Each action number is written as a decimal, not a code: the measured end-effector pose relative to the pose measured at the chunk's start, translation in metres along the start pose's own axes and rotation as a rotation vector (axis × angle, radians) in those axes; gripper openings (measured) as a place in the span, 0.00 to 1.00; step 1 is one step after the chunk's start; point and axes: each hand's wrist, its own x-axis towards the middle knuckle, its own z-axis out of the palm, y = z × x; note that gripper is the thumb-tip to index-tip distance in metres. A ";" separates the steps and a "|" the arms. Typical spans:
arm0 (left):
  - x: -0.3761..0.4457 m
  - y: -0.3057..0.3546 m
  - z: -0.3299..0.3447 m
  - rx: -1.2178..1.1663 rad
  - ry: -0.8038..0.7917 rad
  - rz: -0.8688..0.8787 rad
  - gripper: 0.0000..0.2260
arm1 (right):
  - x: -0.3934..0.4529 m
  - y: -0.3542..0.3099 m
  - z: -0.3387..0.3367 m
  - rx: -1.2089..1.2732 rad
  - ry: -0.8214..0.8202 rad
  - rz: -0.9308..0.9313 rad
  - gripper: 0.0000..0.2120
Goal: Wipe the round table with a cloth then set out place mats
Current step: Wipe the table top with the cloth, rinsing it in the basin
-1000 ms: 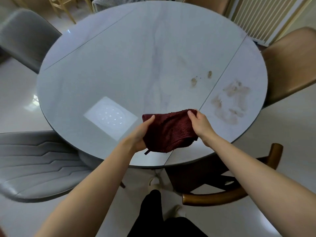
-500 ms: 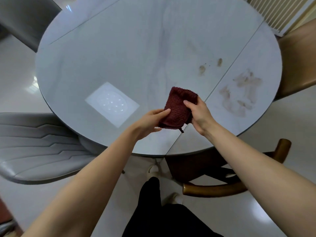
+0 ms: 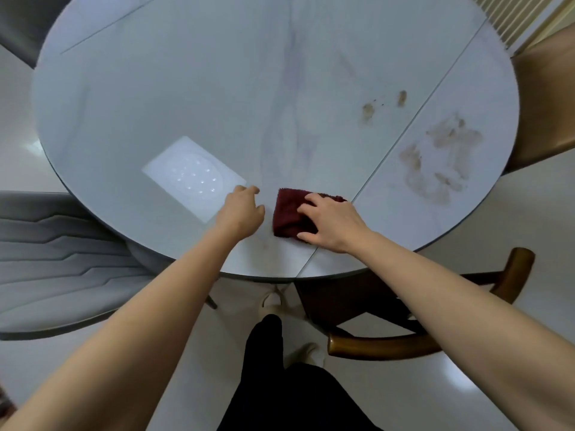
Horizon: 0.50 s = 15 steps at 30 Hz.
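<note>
right hand [image 3: 333, 222]: we've got it flat on the folded dark red cloth [image 3: 287, 214], fingers spread, pressing it onto the round table [image 3: 186, 88].
left hand [image 3: 242, 209]: just beside the cloth, apart from it, fingers loosely curled, holding nothing.
cloth: near the table's front edge, by the seam.
stains [image 3: 441, 160]: brown smears to our right, well apart from the cloth.
chairs: grey chair [image 3: 59, 253] on our left, wooden chair [image 3: 404, 337] tucked under.
</note>
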 end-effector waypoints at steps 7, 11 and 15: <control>0.024 -0.038 0.018 0.309 -0.060 0.010 0.28 | 0.058 0.028 0.052 -0.205 0.060 -0.388 0.31; 0.043 -0.048 0.022 0.334 -0.139 0.009 0.27 | 0.052 0.011 0.080 0.061 0.210 0.166 0.30; 0.045 -0.048 0.022 0.287 -0.235 0.016 0.27 | 0.014 -0.050 0.102 0.142 0.269 0.438 0.31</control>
